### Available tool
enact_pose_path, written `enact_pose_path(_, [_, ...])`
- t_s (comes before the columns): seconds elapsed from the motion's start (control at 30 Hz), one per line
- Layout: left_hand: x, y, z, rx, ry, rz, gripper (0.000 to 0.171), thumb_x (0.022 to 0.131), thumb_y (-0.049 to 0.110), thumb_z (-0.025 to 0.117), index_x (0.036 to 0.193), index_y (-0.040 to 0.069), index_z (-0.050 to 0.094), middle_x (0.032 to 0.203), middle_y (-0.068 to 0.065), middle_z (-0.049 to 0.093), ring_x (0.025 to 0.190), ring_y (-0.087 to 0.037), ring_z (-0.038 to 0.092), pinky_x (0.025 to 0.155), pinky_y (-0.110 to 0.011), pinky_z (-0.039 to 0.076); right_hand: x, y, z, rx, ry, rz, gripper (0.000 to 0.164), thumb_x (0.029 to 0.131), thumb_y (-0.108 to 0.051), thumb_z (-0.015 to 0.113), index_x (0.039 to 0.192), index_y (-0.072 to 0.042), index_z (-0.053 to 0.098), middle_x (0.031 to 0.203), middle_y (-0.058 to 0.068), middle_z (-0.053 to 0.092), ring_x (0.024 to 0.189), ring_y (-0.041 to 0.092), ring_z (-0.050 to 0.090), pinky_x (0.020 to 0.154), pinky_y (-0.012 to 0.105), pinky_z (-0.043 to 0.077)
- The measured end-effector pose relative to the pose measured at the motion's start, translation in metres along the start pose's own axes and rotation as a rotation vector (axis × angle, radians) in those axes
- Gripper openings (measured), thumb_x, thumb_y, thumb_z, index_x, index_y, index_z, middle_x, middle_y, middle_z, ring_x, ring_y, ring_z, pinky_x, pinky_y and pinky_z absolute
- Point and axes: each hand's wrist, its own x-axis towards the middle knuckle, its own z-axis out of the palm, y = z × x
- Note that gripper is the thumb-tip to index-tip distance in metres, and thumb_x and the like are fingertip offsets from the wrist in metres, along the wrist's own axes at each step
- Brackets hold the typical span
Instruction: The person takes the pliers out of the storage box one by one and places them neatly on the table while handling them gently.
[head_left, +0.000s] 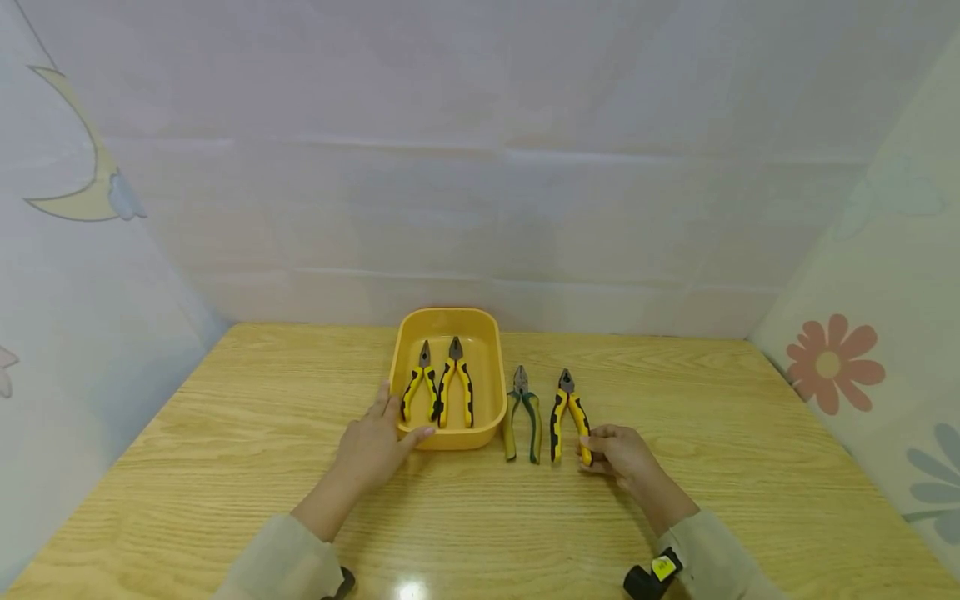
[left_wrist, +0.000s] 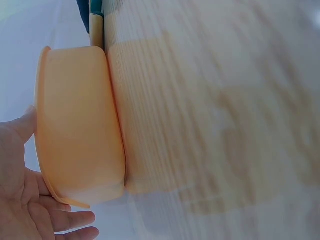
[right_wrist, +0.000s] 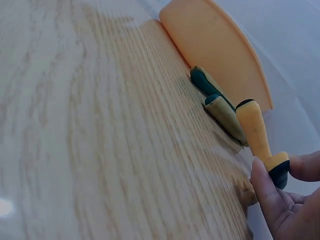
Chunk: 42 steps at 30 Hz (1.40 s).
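My left hand (head_left: 372,446) rests against the near left corner of a yellow plastic bin (head_left: 497,367), thumb at the front rim, fingers straight along the side. Inside the bin lie two yellow-and-black pliers, a smaller pair (head_left: 411,392) on the left and a larger pair (head_left: 465,387) beside it. My right hand (head_left: 618,454) pinches one handle of another yellow-and-black pair of pliers (head_left: 558,417) between thumb and fingers. In the right wrist view, those handles appear raised off the table. Green-handled pliers (head_left: 534,417) lie between the bin and the held pair.
Everything stands on a wood-grain table (head_left: 300,392). A pale sheet (head_left: 600,233) hangs behind it, and printed panels with a moon (head_left: 86,167) and a red flower (head_left: 827,364) flank both sides. The bin sits near the table's back edge.
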Motion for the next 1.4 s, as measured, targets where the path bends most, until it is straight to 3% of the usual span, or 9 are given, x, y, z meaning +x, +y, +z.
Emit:
enact_pose_path(0.27, [-0.0002, -0.0001, 0.0005, 0.009, 0.001, 0.008, 0.080, 0.083, 0.057, 0.039, 0.130, -0.007, 0.029, 0.139, -0.021, 0.010, 0.115, -0.040, 0.034, 0.084, -0.053, 0.034, 0.0023, 0.0023, 0.0001, -0.055, 0.008, -0.014, 0.024, 0.084, 0.003, 0.051, 0.102, 0.017, 0.044, 0.077, 0.013, 0.053, 0.059, 0.016, 0.055, 0.060, 0.031, 0.050])
enact_pose_path(0.67, [-0.0001, 0.0019, -0.0017, 0.009, 0.005, 0.010, 0.079, 0.083, 0.055, 0.040, 0.130, -0.007, 0.029, 0.139, -0.022, 0.011, 0.113, -0.041, 0.036, 0.083, -0.054, 0.034, 0.0052, 0.0020, -0.0034, -0.111, -0.005, -0.020, 0.029, 0.083, 0.000, 0.053, 0.105, 0.016, 0.044, 0.078, 0.012, 0.053, 0.059, 0.015, 0.053, 0.059, 0.030, 0.050])
enact_pose_path(1.1, [0.0007, 0.0010, -0.0017, 0.006, -0.001, 0.003, 0.079, 0.083, 0.056, 0.040, 0.131, -0.007, 0.029, 0.139, -0.022, 0.011, 0.110, -0.041, 0.039, 0.083, -0.053, 0.034, 0.0057, 0.0008, -0.0011, -0.286, 0.017, -0.066, 0.017, 0.080, -0.002, 0.055, 0.091, 0.011, 0.051, 0.076, 0.010, 0.055, 0.061, 0.015, 0.052, 0.055, 0.028, 0.049])
enact_pose_path(1.4, [0.0005, 0.0009, -0.0016, 0.006, 0.002, 0.003, 0.079, 0.083, 0.055, 0.041, 0.130, -0.007, 0.030, 0.139, -0.022, 0.012, 0.107, -0.042, 0.041, 0.082, -0.053, 0.035, 0.0028, 0.0033, 0.0006, -0.371, 0.054, -0.093, 0.021, 0.080, -0.004, 0.058, 0.091, 0.013, 0.053, 0.078, 0.012, 0.054, 0.062, 0.016, 0.052, 0.055, 0.029, 0.048])
